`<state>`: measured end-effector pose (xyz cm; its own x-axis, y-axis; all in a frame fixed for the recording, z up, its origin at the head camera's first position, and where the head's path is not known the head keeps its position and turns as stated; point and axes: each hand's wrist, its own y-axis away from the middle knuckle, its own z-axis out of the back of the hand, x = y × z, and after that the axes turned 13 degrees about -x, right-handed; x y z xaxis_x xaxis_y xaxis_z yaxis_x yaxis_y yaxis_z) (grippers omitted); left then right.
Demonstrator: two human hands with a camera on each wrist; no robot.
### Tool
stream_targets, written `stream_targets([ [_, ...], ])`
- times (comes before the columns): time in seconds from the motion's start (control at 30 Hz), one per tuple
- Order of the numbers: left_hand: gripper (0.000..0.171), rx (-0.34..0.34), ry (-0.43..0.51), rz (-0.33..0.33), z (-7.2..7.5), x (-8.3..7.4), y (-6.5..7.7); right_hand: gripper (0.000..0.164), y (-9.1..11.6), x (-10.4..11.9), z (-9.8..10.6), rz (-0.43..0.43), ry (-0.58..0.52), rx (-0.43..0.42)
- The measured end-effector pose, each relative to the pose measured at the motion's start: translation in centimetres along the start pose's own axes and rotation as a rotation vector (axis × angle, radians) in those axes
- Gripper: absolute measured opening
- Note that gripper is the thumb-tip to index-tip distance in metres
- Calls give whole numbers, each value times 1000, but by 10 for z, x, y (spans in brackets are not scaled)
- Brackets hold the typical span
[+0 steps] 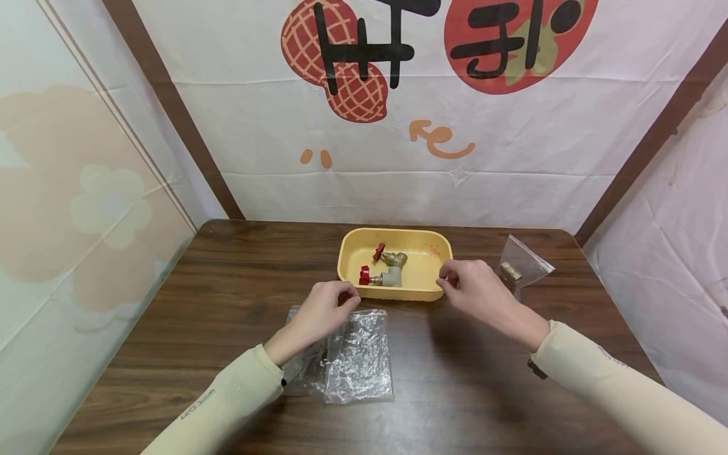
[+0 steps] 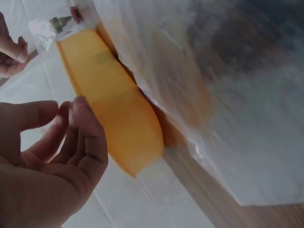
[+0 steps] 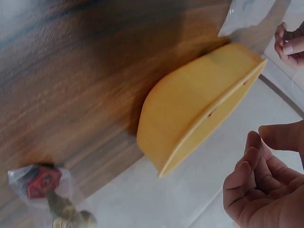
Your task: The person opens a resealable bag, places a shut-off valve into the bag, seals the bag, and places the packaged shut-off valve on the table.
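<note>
A yellow plastic bin (image 1: 418, 295) holds two valves with red handwheels: a brass valve (image 1: 395, 259) behind and a grey-bodied valve (image 1: 392, 277) in front. My left hand (image 1: 324, 313) hovers by the bin's front left corner, above clear plastic bags. Its fingers are loosely bent, with a small gap between thumb and forefinger and nothing held. At the front right corner, my right hand (image 1: 474, 291) has thumb and forefinger tips together, with nothing visible between them. In the right wrist view, that hand (image 3: 266, 180) appears apart from the bin (image 3: 190, 104).
Crinkled clear plastic bags (image 1: 359, 363) lie flat before the bin, partly under my left forearm. Right of the bin, a zip bag (image 1: 531, 262) holds another brass valve (image 3: 61, 209) with a red handwheel (image 3: 43, 183). A printed cloth hangs behind the wooden table (image 1: 227, 284).
</note>
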<state>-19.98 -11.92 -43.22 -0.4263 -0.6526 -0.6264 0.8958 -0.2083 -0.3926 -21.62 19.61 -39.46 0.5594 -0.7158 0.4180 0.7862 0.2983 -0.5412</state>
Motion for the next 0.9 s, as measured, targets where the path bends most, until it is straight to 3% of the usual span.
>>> stream_targets([
  [0.27,15,46,-120,125,7,11,4,13,7,7,-18,3,-56,51],
  [0.5,38,162,-291,230,12,19,6,14,12,10,-29,-44,-87,106],
  [0.57,42,174,-307,201,7,42,9,11,13,12,-32,-40,-91,118],
  [0.63,43,211,-330,227,7,47,8,10,15,13,-35,-32,-95,125],
  [0.73,44,239,-355,219,-12,92,8,9,17,13,-38,-31,-98,138],
  [0.8,43,269,-375,236,-12,89,9,10,19,13,-40,-33,-100,145],
  [0.87,42,263,-376,207,-20,106,11,9,21,13,-43,-34,-107,163],
  [0.9,41,257,-380,198,-20,104,13,9,22,13,-44,-30,-112,167],
])
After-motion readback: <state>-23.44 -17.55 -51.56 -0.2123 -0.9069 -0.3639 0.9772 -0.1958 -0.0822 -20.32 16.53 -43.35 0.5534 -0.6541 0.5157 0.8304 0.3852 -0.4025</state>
